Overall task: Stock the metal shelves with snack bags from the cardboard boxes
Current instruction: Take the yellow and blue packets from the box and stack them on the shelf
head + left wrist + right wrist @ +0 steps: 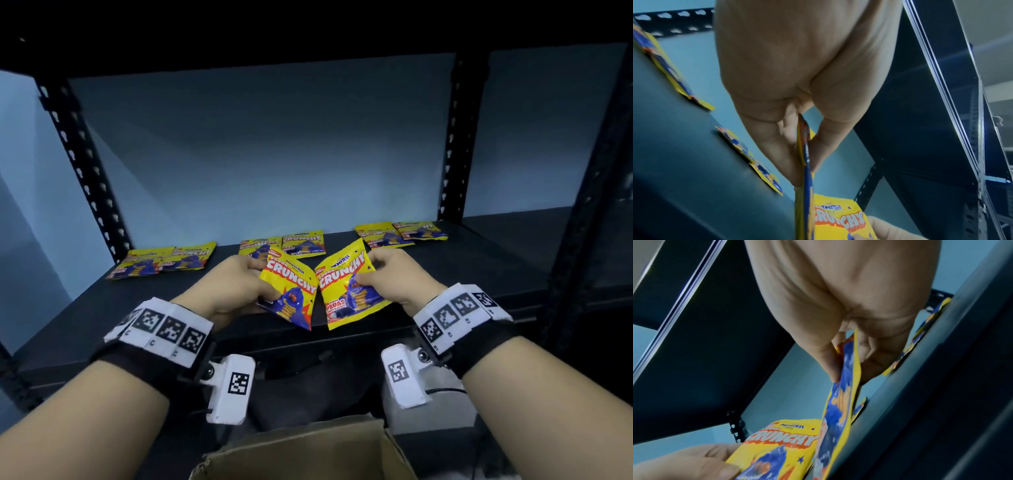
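Reading from 9 o'clock to 3 o'clock in the head view, we see the black metal shelf (445,270) carrying three pairs of yellow Crunchy snack bags lying flat along its back edge: a left pair (164,262), a middle pair (284,243) and a right pair (400,233), each laid face up, we judge, so the labels read from the front. Ahead of the middle pair, the left hand (236,287) pinches one snack bag (289,294) by its left edge, thumb on the printed face; the left wrist view shows that bag edge-on between thumb and fingers. Just beside it the right hand (394,274) pinches a second snack bag (349,284) likewise. Both bags hang above the shelf's front, tilted toward each other, probably to be laid as a fourth pair. At 6 o'clock, below the shelf, sits the open cardboard box (294,448).
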Tool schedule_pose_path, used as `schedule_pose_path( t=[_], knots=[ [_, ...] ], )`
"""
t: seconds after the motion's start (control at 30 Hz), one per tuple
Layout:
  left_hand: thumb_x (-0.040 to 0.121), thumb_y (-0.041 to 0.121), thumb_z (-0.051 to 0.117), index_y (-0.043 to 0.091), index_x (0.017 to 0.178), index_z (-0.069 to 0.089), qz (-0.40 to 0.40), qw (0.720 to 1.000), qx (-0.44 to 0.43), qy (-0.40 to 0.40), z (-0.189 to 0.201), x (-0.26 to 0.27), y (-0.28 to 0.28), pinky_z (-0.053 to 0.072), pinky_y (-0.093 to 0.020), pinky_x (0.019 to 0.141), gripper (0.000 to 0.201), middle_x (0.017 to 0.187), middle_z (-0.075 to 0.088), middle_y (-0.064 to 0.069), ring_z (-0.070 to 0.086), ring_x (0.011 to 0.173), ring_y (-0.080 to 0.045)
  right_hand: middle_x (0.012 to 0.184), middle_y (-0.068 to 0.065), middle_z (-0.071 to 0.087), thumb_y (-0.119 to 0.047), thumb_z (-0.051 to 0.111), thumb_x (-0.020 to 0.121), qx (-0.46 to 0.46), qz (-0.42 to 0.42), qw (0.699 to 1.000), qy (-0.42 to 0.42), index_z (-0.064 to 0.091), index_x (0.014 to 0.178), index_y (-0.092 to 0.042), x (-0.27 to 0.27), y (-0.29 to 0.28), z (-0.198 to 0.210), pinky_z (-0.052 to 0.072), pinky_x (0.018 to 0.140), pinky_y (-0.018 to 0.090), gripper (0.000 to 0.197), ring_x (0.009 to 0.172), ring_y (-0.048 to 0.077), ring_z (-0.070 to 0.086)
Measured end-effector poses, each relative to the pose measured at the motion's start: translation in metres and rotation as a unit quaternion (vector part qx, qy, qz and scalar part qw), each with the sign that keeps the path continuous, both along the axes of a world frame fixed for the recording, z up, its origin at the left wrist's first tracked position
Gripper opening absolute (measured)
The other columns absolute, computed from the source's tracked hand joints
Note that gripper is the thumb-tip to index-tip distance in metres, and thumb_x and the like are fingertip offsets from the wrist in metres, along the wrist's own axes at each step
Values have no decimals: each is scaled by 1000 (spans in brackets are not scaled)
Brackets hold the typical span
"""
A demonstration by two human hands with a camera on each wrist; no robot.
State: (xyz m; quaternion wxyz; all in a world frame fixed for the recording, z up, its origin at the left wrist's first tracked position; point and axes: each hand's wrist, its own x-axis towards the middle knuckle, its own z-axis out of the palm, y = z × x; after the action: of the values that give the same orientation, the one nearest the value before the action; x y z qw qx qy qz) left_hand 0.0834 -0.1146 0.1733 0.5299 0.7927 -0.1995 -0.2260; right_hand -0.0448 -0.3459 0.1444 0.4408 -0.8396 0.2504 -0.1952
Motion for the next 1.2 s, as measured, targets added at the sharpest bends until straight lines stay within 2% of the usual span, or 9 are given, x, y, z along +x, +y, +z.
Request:
schedule_pose_path(
  t=[0.23,0.33,0.47,0.6,0.8,0.93,1.07,1.13,1.2],
  knots=[
    [85,-16,67,0,119,61,-33,999,6,-1,15,-6,-68,64,-42,78,38,104,76,-20,77,87,-28,103,11,76,-13,66,97,-31,-30,999,-12,67,97,-13,-21,-66,26,60,86,49,1,90,32,75],
    [86,-19,62,6,99,64,-30,999,-17,-6,20,-9,-106,58,-27,52,28,82,77,-8,75,67,-18,98,14,76,-13,67,96,-39,-65,997,-34,64,94,-11,-22,-102,37,60,84,54,4,87,36,75],
    [87,-19,59,7,93,61,-32,999,-38,-13,22,-4,-157,59,-26,51,27,90,72,-12,71,71,-20,102,13,73,-9,65,95,-47,-138,986,-81,62,85,-19,-17,-143,53,60,85,51,15,92,34,72],
    [82,-20,62,4,86,63,-16,999,-42,-27,19,20,-204,58,-28,49,24,91,69,-19,70,70,-24,116,19,70,3,55,93,-83,-144,985,-35,67,107,-5,4,-176,68,59,88,46,21,103,37,68],
    [65,-7,79,5,68,60,-12,997,21,-75,10,61,-261,64,-48,76,22,74,65,-20,75,82,-37,132,22,65,8,57,94,-107,-134,982,74,64,129,7,48,-222,75,48,105,41,36,122,36,63],
    [90,-1,69,11,74,55,-55,992,52,-102,6,75,-291,56,-19,54,25,76,61,-4,61,66,-15,141,20,58,3,62,94,-128,-137,980,63,55,141,-1,71,-252,63,43,104,33,47,129,35,56],
    [87,2,78,7,71,56,-61,987,82,-124,6,82,-306,54,-20,43,28,73,60,-8,60,62,-16,146,14,53,-7,66,95,-163,-151,973,67,50,147,-9,83,-262,58,43,98,27,55,131,30,55],
    [78,8,88,6,70,58,-85,983,113,-115,6,86,-309,58,-23,48,31,72,60,-8,61,65,-18,142,20,56,-10,72,91,-173,-143,971,85,54,141,2,86,-264,54,47,102,34,54,128,34,57],
    [74,12,92,8,66,57,-123,972,163,-118,5,87,-309,57,-22,55,35,63,59,-4,58,63,-16,131,23,63,-27,86,80,-174,-126,968,131,62,128,4,84,-266,50,57,88,42,62,113,36,64]
  ],
)
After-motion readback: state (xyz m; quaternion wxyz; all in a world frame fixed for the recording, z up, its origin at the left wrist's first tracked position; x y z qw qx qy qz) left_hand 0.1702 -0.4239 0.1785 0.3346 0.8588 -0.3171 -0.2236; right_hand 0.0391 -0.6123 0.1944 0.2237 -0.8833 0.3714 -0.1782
